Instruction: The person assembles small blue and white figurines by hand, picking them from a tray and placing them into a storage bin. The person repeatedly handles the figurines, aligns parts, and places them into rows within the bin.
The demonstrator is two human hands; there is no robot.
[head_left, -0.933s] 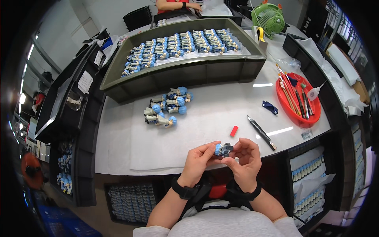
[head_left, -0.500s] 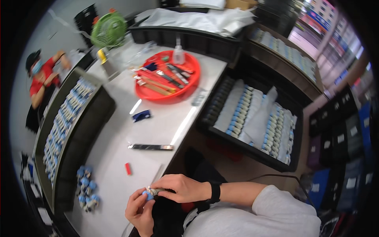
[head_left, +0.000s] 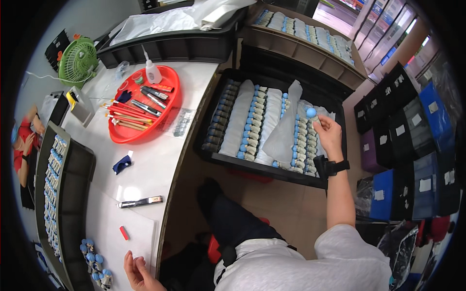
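Observation:
My right hand (head_left: 331,135) is out to the right, its fingers closed round the lower part of a small figurine with a round blue top (head_left: 311,113). It is over the right end of a black crate (head_left: 204,138), where blue-and-cream figurines (head_left: 245,136) lie in rows between pale cloth strips (head_left: 238,116). At the table's near edge, my left hand (head_left: 139,272) is open and holds nothing, fingers slightly curled. A cluster of similar blue-topped figurines (head_left: 94,262) stands on the table to its left. A small red block (head_left: 124,233) lies just beyond that hand.
On the white table (head_left: 104,194) are a red tray (head_left: 145,138) of brushes and pens, a cutter-like tool (head_left: 141,202) and a dark blue cloth (head_left: 122,165). A tall crate (head_left: 73,169) of figurines borders the left. Stacked bins (head_left: 403,131) stand right. A co-worker (head_left: 26,145) is far left.
My right hand has swung from the table edge out over the black crate, carrying the figurine. My left hand has let go of it and moved down and left. The view has turned right.

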